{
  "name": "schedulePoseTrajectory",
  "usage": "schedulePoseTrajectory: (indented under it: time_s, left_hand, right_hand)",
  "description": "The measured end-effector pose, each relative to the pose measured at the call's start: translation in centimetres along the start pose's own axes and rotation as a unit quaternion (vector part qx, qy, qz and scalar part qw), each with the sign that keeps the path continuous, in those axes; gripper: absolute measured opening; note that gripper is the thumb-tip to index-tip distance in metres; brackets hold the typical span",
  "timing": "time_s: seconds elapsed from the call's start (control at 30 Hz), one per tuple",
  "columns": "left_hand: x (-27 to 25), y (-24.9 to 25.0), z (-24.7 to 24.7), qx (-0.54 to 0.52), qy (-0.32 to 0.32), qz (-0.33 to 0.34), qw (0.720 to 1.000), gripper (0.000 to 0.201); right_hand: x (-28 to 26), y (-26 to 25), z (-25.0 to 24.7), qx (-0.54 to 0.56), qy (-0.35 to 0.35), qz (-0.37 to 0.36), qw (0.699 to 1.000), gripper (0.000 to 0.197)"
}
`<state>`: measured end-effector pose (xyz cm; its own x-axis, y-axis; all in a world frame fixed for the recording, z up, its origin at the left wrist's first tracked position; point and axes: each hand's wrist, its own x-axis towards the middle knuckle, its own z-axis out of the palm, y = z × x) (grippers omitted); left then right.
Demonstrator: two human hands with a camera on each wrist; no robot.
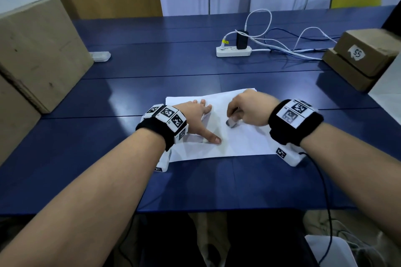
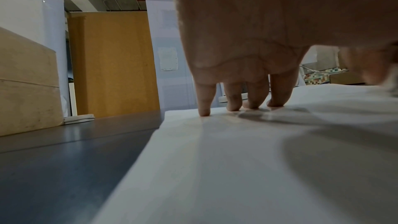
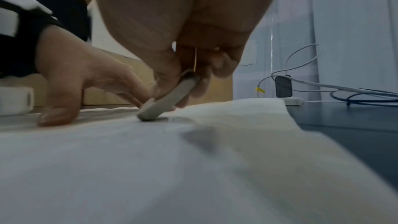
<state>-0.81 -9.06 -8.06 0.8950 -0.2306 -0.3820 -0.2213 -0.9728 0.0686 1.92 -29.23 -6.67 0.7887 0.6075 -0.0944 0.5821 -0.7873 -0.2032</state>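
Left forearm (image 1: 91, 191): closest to the lens, leading up to the left hand (image 1: 193, 115), which lies flat on the paper (image 1: 238, 143). Its fingers (image 2: 280, 91) are straight and fanned, tips pressing down, thumb (image 1: 213, 139) stretched toward the eraser, nothing gripped.
Right hand (image 1: 249, 108): fingers curled tight round the upper end of a pale eraser (image 1: 231, 123); only its lower corner meets the sheet.
Eraser position: mid-sheet, just beside the left thumb, steeply tilted.
Paper: on the blue tabletop (image 1: 152, 67), toward the person's side. In the right wrist view its far right part looks wavy and lifted, well apart from the pinning hand.
Risk one: a hard stroke toward that loose side would likely bunch or crease the sheet, perhaps tear it, because nothing holds it there.
Risk two: the tabletop looks glossy, so if the left hand eases off, the whole sheet may skate along with the eraser.
Risk three: the working tip looks dark in the head view, and a dirty tip could smear grey instead of lifting it. The greyish patches beside the tip could be marks or shadow; cannot tell.
Risk four: at so steep a tilt the corner may skid out from the pinch.
Bystanders: power strip (image 1: 233, 51) and cables (image 1: 282, 45) sit well apart, no threat.
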Motion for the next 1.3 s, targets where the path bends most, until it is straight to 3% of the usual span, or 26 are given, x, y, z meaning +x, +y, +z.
schedulePoseTrajectory:
  time_s: [0.07,0.2,0.37,0.43,0.57,0.73,0.9,1.07,1.23,1.3]
  left_hand:
    - [0.0,0.0,0.0,0.0,0.001,0.0,1.0,0.127]
    - [0.1,-0.1,0.1,0.009,0.002,0.0,1.0,0.129]
    - [-0.1,0.2,0.0,0.005,0.004,0.005,1.0,0.125]
    - [-0.2,0.1,0.0,0.005,0.005,0.003,1.0,0.125]
    - [-0.1,0.1,0.0,0.004,0.002,-0.003,1.0,0.129]
    - [-0.2,0.2,0.0,0.0,0.006,0.001,1.0,0.125]
    - [0.1,0.0,0.2,0.006,0.002,-0.006,1.0,0.129]
    - [0.0,0.1,0.1,0.006,0.004,-0.005,1.0,0.127]
    - [0.0,0.1,0.1,0.005,0.005,-0.005,1.0,0.128]
    - [-0.1,0.1,0.1,0.003,0.004,-0.004,1.0,0.128]
  right_hand:
    - [0.1,0.2,-0.1,0.007,0.006,0.011,1.0,0.016]
    - [-1.1,-0.5,-0.1,0.06,-0.098,-0.01,0.993,0.015]
    - [-0.2,-0.1,0.0,0.004,0.02,0.022,1.0,0.02]
    - [-0.3,0.2,-0.1,0.033,0.002,0.02,0.999,0.02]
    - [-1.5,-0.5,-0.4,0.066,-0.109,-0.002,0.992,0.016]
    - [-0.5,-0.4,-0.3,0.008,0.012,0.032,0.999,0.018]
    - [-1.8,-1.0,-0.5,0.058,-0.114,-0.01,0.992,0.014]
    - [-0.8,-0.4,-0.1,0.025,-0.003,0.026,0.999,0.01]
    - [-1.6,-1.0,-0.3,0.058,-0.102,-0.009,0.993,0.009]
    - [-1.4,-1.0,-0.1,0.047,-0.066,0.005,0.997,0.009]
